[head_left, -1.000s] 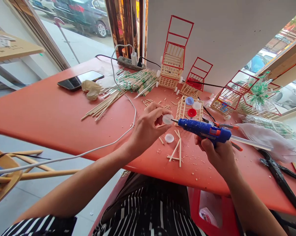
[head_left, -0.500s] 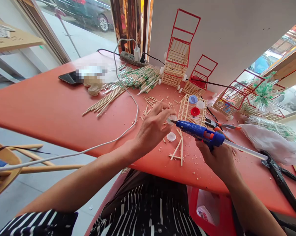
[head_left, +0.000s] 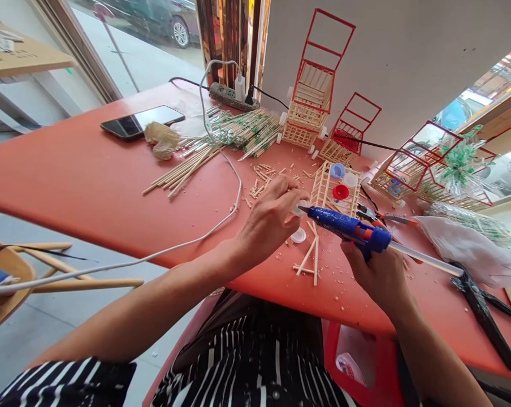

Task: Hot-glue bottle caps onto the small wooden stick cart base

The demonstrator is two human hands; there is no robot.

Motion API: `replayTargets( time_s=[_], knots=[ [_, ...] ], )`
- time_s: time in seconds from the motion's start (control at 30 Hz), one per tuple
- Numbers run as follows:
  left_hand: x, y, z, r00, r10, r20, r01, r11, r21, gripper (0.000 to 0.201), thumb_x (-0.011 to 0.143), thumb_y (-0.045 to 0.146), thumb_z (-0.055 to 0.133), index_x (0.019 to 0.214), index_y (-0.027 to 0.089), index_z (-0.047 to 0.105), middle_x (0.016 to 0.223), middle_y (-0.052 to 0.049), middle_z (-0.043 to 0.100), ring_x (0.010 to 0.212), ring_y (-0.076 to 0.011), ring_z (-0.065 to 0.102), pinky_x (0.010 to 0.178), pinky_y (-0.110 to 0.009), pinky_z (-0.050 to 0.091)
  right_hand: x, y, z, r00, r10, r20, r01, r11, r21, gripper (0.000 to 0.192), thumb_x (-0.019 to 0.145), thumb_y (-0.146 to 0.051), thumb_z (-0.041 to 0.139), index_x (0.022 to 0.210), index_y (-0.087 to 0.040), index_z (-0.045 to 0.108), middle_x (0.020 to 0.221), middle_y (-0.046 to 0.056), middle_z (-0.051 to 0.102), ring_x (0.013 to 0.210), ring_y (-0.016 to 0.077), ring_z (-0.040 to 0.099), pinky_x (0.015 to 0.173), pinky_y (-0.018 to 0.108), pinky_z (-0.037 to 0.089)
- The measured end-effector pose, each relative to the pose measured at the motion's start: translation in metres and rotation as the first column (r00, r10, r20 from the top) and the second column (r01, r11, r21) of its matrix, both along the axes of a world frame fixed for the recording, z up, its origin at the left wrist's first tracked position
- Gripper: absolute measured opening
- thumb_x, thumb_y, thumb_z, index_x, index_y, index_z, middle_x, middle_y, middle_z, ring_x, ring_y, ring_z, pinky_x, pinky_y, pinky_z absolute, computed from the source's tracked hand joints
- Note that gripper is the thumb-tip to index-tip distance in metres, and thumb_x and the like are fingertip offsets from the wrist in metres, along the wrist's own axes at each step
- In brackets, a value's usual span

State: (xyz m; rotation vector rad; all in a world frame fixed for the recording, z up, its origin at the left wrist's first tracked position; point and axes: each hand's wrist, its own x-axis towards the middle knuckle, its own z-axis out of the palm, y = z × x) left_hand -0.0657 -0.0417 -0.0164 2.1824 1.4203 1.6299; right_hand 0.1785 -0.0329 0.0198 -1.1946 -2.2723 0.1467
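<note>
Head: glue gun [head_left: 340, 223] at held cap [head_left: 297, 211]; cable [head_left: 241, 185] crosses table edge [head_left: 90, 237].

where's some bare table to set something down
The table has a broad bare stretch left of the loose sticks, nearer than the phone; a smaller, lightly crumbed patch lies between right hand and black object. Crowded: around the stick basket, with caps, offcuts and pliers.

Smartphone [head_left: 142, 121] well left of and beyond the left hand's fingers [head_left: 293, 196], white cable [head_left: 240, 186] curving left of them, wooden chair [head_left: 24, 267] (only partly in view) far to their lower left, red plastic stool [head_left: 389, 367] below them to the right, parked car [head_left: 160, 22] far beyond.
</note>
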Motion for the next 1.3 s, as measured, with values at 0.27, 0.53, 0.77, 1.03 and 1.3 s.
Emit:
replayTargets(
  time_s=[0.27, 0.53, 0.77, 1.03, 1.3],
  knots=[
    [0.001, -0.001, -0.001, 0.999, -0.04, -0.014, 0.039, 0.999, -0.017, 0.023, 0.091, 0.002, 0.062, 0.107, 0.017, 0.068, 0.107, -0.007, 0.065, 0.106, -0.0227, 0.062, 0.094, -0.037, 0.053, -0.006, -0.001, 0.004, 1.0, 0.007, -0.012, -0.008, 1.0, -0.008, 0.055, 0.1, -0.066, 0.056, 0.062, -0.028, 0.044, 0.04, -0.004, 0.03, 0.035, 0.0136, 0.029, 0.041, 0.034, 0.015],
    [0.001, 0.0, -0.002, 0.999, -0.027, -0.025, 0.026, 0.999, -0.04, 0.026, 0.088, 0.001, 0.063, 0.106, 0.019, 0.067, 0.109, -0.007, 0.065, 0.107, -0.0233, 0.061, 0.094, -0.037, 0.053, -0.001, 0.002, 0.001, 1.0, -0.015, 0.012, 0.016, 1.0, -0.022, 0.06, 0.099, -0.069, 0.056, 0.058, -0.029, 0.038, 0.04, -0.003, 0.031, 0.037, 0.0148, 0.031, 0.041, 0.034, 0.019],
    [0.0, 0.001, -0.003, 0.999, -0.018, -0.038, 0.018, 1.0, -0.008, 0.02, 0.091, 0.003, 0.062, 0.103, 0.018, 0.067, 0.107, -0.007, 0.066, 0.107, -0.0233, 0.061, 0.094, -0.037, 0.052, -0.008, 0.001, 0.008, 1.0, 0.028, 0.003, -0.028, 0.999, 0.039, 0.061, 0.101, -0.065, 0.053, 0.058, -0.029, 0.029, 0.041, -0.004, 0.028, 0.035, 0.0124, 0.027, 0.042, 0.035, 0.016],
    [0.0, 0.001, -0.002, 1.0, -0.008, 0.004, 0.008, 1.0, -0.017, 0.02, 0.093, 0.004, 0.062, 0.105, 0.019, 0.067, 0.108, -0.006, 0.066, 0.107, -0.0219, 0.062, 0.095, -0.035, 0.051, -0.007, 0.001, 0.01, 0.999, 0.022, 0.037, -0.022, 1.0, -0.001, 0.056, 0.101, -0.067, 0.051, 0.062, -0.028, 0.043, 0.042, -0.004, 0.03, 0.038, 0.0135, 0.028, 0.043, 0.035, 0.02],
    [0.0, 0.001, -0.002, 1.0, 0.015, -0.023, -0.015, 0.999, 0.033, 0.019, 0.091, 0.003, 0.061, 0.1, 0.019, 0.065, 0.104, -0.005, 0.067, 0.104, -0.0207, 0.063, 0.093, -0.033, 0.052, -0.006, 0.001, 0.006, 0.999, 0.016, 0.048, -0.018, 0.999, 0.04, 0.059, 0.101, -0.068, 0.051, 0.06, -0.028, 0.037, 0.044, -0.003, 0.034, 0.038, 0.0134, 0.032, 0.041, 0.034, 0.017]
  ],
)
